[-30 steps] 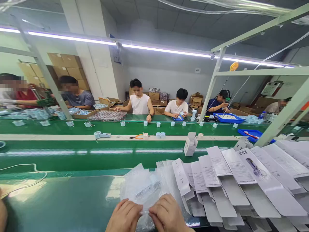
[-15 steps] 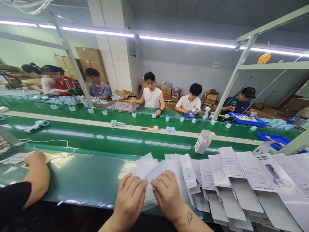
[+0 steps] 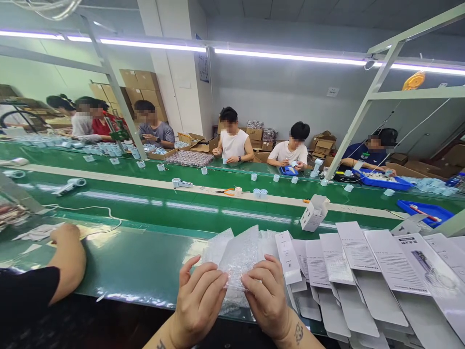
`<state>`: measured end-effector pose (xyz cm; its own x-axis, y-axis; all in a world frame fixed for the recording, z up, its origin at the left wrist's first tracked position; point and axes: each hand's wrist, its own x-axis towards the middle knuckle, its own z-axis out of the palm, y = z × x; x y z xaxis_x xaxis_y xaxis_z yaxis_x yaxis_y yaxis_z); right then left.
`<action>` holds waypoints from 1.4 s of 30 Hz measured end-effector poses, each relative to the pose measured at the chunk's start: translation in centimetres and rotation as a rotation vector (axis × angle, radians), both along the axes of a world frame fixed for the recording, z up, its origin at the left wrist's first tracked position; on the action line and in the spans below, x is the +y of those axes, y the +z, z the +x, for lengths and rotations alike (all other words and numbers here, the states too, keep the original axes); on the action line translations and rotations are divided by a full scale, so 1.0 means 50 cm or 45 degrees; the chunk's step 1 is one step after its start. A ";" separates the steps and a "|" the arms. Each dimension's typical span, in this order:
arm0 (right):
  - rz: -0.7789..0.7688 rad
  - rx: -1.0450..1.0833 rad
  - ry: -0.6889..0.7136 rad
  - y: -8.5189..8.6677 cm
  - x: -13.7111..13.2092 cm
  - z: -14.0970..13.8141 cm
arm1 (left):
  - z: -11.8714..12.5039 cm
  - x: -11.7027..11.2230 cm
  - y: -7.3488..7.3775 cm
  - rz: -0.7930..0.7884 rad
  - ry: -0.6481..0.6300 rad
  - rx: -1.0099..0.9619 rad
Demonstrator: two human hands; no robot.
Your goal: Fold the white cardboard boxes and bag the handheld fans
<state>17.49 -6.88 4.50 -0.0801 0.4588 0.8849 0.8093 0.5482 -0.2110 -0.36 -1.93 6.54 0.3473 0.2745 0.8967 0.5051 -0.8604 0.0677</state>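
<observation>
Left hand [image 3: 199, 296], right hand [image 3: 269, 296] spread wider, grips clamped on bubble-wrap bag [image 3: 241, 249]; far blue tray [image 3: 402, 185] holds white pieces [image 3: 379, 176].

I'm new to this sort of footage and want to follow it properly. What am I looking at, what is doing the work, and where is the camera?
The work is done by a person's two bare hands, not a machine. The view comes from one camera worn on that person's head, looking forward and down. The left hand and right hand hold clear bubble wrap between their fingertips, above the near edge of a green bench. To the right lie overlapping white cartons with printing on them. Farther away are a white box with its top open and small pale blue pieces. The forearm at the left, in a black sleeve, belongs to someone else, and co-workers are across the line.
</observation>
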 end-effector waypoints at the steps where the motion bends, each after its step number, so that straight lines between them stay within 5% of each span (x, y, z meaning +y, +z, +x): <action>1: 0.006 0.006 -0.008 -0.001 0.000 0.001 | -0.001 0.002 0.000 0.000 -0.006 0.003; 11: 0.042 0.003 0.014 -0.013 0.019 -0.013 | 0.024 0.019 -0.030 -0.046 -0.005 0.165; 19: -0.049 -0.028 -0.024 -0.021 0.019 0.008 | -0.007 0.045 -0.023 -0.039 0.034 0.270; 28: -0.144 0.081 -0.018 -0.062 0.036 0.030 | -0.016 0.065 -0.026 0.058 0.231 0.318; 31: -0.332 0.380 0.005 -0.068 0.043 0.020 | -0.018 0.068 -0.039 0.049 0.261 0.342; 34: -0.885 1.107 0.113 -0.053 0.040 0.003 | -0.025 0.078 -0.051 0.070 0.301 0.360; 38: -1.805 1.971 0.807 -0.018 0.020 -0.041 | -0.032 0.100 -0.054 0.054 0.363 0.390; 40: -1.807 2.169 1.002 -0.009 0.020 -0.070 | -0.029 0.106 -0.048 0.035 0.375 0.399; 42: -1.547 2.385 0.951 -0.011 0.034 -0.091 | -0.022 0.105 -0.040 0.026 0.378 0.392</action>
